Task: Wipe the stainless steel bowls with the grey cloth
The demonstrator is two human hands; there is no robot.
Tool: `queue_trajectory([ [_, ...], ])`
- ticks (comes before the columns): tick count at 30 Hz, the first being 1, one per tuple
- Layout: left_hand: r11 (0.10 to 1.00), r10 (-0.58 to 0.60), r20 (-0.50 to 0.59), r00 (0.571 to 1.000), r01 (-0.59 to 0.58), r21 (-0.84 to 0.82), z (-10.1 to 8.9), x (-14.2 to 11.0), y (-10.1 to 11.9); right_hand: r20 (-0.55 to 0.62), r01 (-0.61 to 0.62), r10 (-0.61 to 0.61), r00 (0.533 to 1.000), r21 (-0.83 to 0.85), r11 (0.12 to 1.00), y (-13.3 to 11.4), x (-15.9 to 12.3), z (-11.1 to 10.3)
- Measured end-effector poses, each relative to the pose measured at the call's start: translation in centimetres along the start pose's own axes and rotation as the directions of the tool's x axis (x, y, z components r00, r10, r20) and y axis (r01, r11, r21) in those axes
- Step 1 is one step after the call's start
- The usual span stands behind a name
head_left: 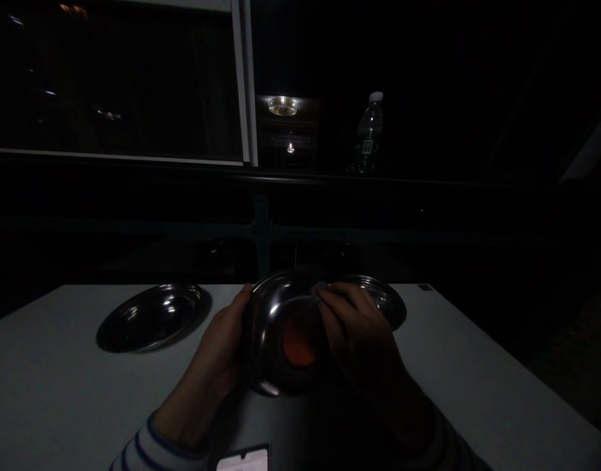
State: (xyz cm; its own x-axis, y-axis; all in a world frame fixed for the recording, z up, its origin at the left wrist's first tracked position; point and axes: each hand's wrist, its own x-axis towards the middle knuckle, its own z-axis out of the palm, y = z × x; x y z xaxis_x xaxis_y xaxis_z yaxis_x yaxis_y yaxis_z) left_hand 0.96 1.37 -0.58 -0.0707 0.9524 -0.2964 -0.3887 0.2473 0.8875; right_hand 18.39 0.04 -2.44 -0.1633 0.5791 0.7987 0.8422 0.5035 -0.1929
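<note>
A shiny metal bowl (271, 333) is held up, tilted, over the near middle of the table. My left hand (225, 343) grips its left side, thumb along the edge and the other fingers hidden behind it. At the upper right of the bowl, my right hand (359, 330) has its fingertips pressed together against the metal. Something small and greyish seems to be under those fingertips, too dark to name. An orange patch shows on the bowl's surface; whether it is a reflection I cannot tell.
On the white table (50, 379) an oval metal dish (155, 317) lies at left, and another metal dish (391, 304) sits behind my right hand. A lit phone (244, 460) is at the near edge. Beyond, a plastic bottle (369, 137) stands on a ledge by the dark window.
</note>
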Motion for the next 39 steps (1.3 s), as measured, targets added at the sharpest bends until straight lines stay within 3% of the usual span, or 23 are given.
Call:
queue_trajectory([
  [2,0.995,0.006,-0.030,1.000,-0.009,-0.098,-0.1,0.1,0.4,-0.006,-0.008,0.008,1.000,0.010,1.000,0.2,0.0,0.0],
  [6,0.959,0.018,-0.084,0.996,-0.041,-0.281,-0.5,0.5,1.0,-0.021,0.087,-0.088,0.996,-0.015,0.996,-0.6,-0.2,0.3],
  [10,0.925,0.060,-0.143,0.988,-0.109,-0.364,-0.9,1.0,1.2,0.072,0.181,-0.183,0.980,0.040,0.983,-2.1,-0.8,1.0],
  [15,0.906,0.109,-0.180,0.978,-0.172,-0.388,-1.1,1.5,1.1,0.025,0.298,-0.304,0.952,0.132,0.945,-2.5,-1.4,1.6],
  [19,0.900,0.116,-0.172,0.978,-0.177,-0.399,-1.3,1.9,1.0,0.029,0.266,-0.271,0.962,0.115,0.957,-1.6,-1.3,1.1],
  [21,0.896,0.118,-0.181,0.976,-0.183,-0.404,-1.4,2.0,1.1,0.042,0.219,-0.223,0.974,0.086,0.972,-1.2,-1.1,0.3],
  [23,0.896,0.124,-0.197,0.972,-0.195,-0.399,-1.3,2.0,0.9,0.039,0.253,-0.255,0.966,0.052,0.966,-0.9,-0.9,-0.5],
  [29,0.928,0.100,-0.229,0.968,-0.174,-0.331,0.1,0.6,-0.2,-0.135,0.380,-0.406,0.904,-0.186,0.906,-1.0,-0.5,-1.1],
  [34,0.905,0.136,-0.213,0.967,-0.209,-0.370,0.4,-0.3,0.0,-0.037,0.384,-0.384,0.923,-0.021,0.923,-1.7,-1.0,1.2],
  [39,0.909,0.189,-0.233,0.954,-0.260,-0.326,0.2,-0.7,0.1,-0.167,0.202,-0.189,0.968,0.067,0.977,-2.2,-1.4,2.4],
])
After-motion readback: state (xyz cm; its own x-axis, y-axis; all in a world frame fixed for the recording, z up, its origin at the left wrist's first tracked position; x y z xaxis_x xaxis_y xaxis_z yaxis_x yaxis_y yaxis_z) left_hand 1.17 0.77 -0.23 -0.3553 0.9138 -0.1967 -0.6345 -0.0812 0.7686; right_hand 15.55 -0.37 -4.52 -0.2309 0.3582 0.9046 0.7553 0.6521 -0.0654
